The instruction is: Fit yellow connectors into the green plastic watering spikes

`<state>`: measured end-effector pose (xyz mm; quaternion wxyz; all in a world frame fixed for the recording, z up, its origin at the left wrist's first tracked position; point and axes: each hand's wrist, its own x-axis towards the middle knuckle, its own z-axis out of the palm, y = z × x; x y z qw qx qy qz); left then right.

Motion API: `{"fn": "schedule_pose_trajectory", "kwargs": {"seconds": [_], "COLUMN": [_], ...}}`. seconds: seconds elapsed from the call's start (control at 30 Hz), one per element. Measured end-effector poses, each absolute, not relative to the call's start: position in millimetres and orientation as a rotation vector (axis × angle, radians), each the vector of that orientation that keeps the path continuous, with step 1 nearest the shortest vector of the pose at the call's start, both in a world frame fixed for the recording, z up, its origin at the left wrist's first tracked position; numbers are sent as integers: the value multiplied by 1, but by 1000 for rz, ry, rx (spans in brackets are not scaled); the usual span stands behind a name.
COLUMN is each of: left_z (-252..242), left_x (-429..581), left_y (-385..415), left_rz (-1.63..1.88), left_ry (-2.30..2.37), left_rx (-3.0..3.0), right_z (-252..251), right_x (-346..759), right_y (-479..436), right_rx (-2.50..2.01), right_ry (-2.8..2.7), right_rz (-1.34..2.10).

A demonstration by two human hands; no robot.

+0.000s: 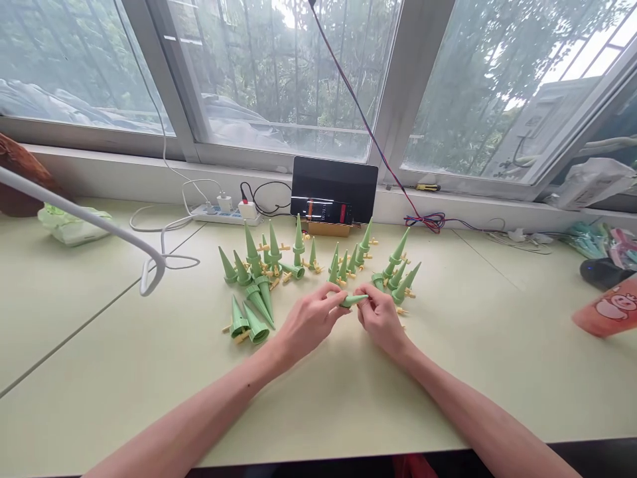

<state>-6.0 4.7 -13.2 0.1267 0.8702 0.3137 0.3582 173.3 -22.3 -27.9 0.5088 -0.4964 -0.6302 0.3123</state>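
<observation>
Both my hands meet over the middle of the pale green table (448, 372). My left hand (311, 318) and my right hand (381, 315) are closed round one green plastic cone (354, 300), which lies sideways between their fingertips. Behind the hands stand and lie several more green cones with small yellow fittings (298, 255). A group of cones (249, 312) lies tipped over to the left of my left hand. Another cluster (398, 275) stands just beyond my right hand.
A dark tablet (333, 182) with a phone (326, 211) leaning on it stands at the window sill. A white power strip (223, 211) and cables lie left of it. A white curved tube (99, 229) crosses the left side. An orange packet (607, 309) lies at the right edge.
</observation>
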Motion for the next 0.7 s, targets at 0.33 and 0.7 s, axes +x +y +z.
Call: {"fn": "schedule_pose_trajectory", "kwargs": {"seconds": [0.33,0.7], "left_z": [2,0], "left_x": [-4,-1], "left_y": [6,5], "left_rz": [720,561], "left_ry": [1041,885], "left_rx": [1706,1348], "right_z": [-25,-24], "right_x": [175,174], "right_y": [-22,-23], "right_rx": [-1251,-1162], "right_ry": [-1538,-1719], "right_rz": [538,386]}}
